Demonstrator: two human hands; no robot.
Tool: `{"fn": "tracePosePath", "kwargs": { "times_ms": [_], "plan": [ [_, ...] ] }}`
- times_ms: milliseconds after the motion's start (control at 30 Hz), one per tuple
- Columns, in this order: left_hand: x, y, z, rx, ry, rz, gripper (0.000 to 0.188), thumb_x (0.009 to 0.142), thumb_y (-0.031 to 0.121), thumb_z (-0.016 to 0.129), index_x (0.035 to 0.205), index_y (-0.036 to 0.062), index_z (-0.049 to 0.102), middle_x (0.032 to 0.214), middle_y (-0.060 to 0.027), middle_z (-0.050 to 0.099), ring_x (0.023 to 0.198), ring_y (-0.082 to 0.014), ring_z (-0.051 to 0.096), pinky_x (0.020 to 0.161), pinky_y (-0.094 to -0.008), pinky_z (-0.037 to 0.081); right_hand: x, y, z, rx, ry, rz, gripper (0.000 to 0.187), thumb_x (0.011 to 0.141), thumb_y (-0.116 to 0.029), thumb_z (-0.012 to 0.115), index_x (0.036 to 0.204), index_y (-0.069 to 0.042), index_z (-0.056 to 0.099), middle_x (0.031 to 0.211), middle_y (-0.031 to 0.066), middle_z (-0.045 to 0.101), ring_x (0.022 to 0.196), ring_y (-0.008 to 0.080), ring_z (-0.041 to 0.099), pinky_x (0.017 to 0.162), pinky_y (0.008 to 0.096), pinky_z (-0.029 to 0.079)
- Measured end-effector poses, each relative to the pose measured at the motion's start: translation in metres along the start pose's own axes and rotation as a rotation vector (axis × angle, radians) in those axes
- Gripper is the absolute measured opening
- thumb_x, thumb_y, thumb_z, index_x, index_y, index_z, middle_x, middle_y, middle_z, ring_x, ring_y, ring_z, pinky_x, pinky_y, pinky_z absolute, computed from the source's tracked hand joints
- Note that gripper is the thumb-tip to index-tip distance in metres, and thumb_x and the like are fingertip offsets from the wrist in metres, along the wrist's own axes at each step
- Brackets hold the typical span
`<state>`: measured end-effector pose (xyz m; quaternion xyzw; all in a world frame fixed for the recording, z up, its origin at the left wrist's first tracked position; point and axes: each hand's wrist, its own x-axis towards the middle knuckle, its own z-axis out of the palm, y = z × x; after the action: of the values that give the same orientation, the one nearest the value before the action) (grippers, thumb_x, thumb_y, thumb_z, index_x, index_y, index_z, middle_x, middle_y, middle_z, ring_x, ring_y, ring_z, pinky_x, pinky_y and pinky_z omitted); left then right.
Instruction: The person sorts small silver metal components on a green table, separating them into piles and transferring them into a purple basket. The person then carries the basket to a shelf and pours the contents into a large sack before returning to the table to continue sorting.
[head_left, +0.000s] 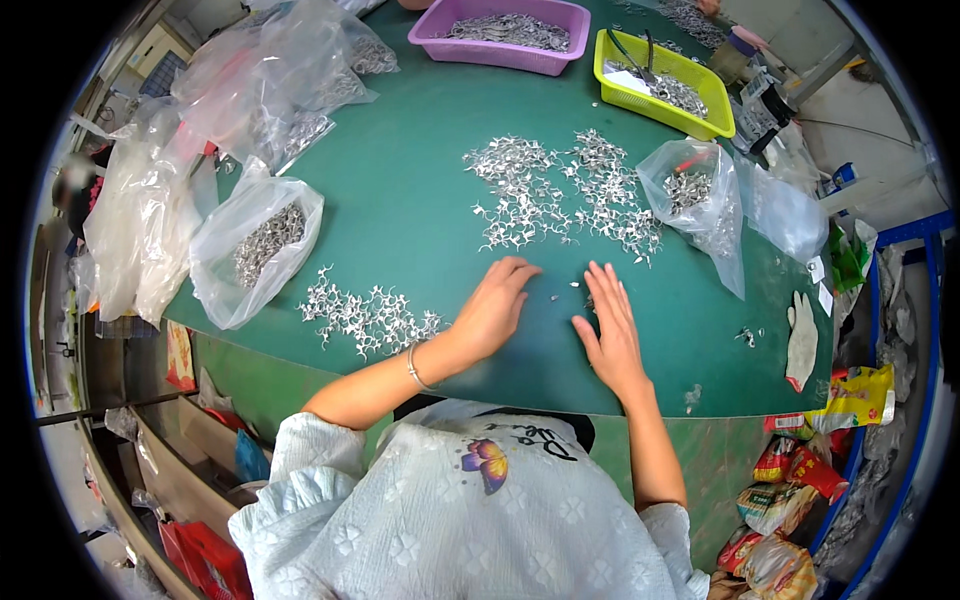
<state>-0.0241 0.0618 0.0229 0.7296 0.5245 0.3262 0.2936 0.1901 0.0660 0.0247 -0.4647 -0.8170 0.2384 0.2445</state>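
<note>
My left hand rests over the green table, its fingers loosely curved and apart, with nothing seen in them. To its right, my right hand lies flat with fingers stretched forward and the thumb spread. A bit of metal shows beside its fingers; what is under the palm is hidden. Two small loose pieces lie between the hands. Just beyond them spread two heaps of small silvery curved metal parts, a left heap and a right heap. Another scatter of such parts lies left of my left forearm.
An open plastic bag of metal parts stands at left, another bag at right. Behind are a purple tray and a yellow-green basket holding pliers. A white glove lies near the right edge. Large clear bags crowd the far left.
</note>
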Motion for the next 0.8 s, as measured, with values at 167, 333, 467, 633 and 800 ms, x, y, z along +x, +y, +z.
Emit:
{"fn": "tracePosePath", "kwargs": {
  "times_ms": [167, 333, 467, 633, 800],
  "plan": [
    [-0.009, 0.000, 0.010, -0.075, -0.055, 0.020, 0.036, 0.080, -0.008, 0.056, 0.115, -0.0055, 0.057, 0.114, -0.0193, 0.053, 0.105, -0.0364, 0.052, 0.093, -0.0410, 0.045, -0.004, 0.004, 0.009, -0.075, -0.144, -0.074, 0.050, 0.091, -0.019, 0.061, 0.135, 0.000, 0.048, 0.147, 0.0133, 0.042, 0.140, 0.0323, 0.032, 0.115, 0.0473, 0.025],
    [-0.010, -0.004, -0.001, 0.198, 0.093, -0.020, 0.032, 0.081, -0.006, 0.060, 0.113, -0.0028, 0.059, 0.108, -0.0164, 0.055, 0.102, -0.0341, 0.053, 0.091, -0.0402, 0.046, -0.011, 0.001, 0.001, 0.139, -0.077, -0.003, 0.049, 0.090, -0.020, 0.062, 0.135, -0.002, 0.049, 0.146, 0.0123, 0.044, 0.140, 0.0310, 0.034, 0.116, 0.0470, 0.025],
    [-0.016, -0.008, 0.005, 0.167, -0.015, -0.009, 0.028, 0.083, -0.006, 0.055, 0.111, -0.0043, 0.059, 0.107, -0.0183, 0.055, 0.101, -0.0350, 0.054, 0.090, -0.0412, 0.046, -0.007, -0.010, 0.006, -0.059, -0.184, -0.108, 0.050, 0.091, -0.021, 0.061, 0.135, -0.002, 0.049, 0.145, 0.0120, 0.045, 0.140, 0.0306, 0.034, 0.115, 0.0469, 0.025],
    [-0.024, -0.005, 0.010, -0.107, -0.069, 0.044, 0.030, 0.083, -0.007, 0.057, 0.113, -0.0025, 0.059, 0.110, -0.0171, 0.056, 0.100, -0.0345, 0.057, 0.086, -0.0398, 0.049, -0.015, -0.002, 0.005, 0.146, -0.170, -0.091, 0.049, 0.092, -0.023, 0.060, 0.135, -0.002, 0.049, 0.144, 0.0116, 0.046, 0.139, 0.0309, 0.035, 0.116, 0.0473, 0.024],
    [-0.026, -0.001, 0.019, -0.132, 0.001, 0.033, 0.035, 0.083, -0.009, 0.057, 0.118, -0.0008, 0.057, 0.110, -0.0171, 0.057, 0.094, -0.0335, 0.061, 0.080, -0.0389, 0.052, -0.014, -0.012, 0.011, -0.023, -0.190, -0.161, 0.049, 0.091, -0.020, 0.062, 0.134, 0.000, 0.050, 0.142, 0.0131, 0.048, 0.138, 0.0318, 0.036, 0.115, 0.0468, 0.026]
  ]
}}
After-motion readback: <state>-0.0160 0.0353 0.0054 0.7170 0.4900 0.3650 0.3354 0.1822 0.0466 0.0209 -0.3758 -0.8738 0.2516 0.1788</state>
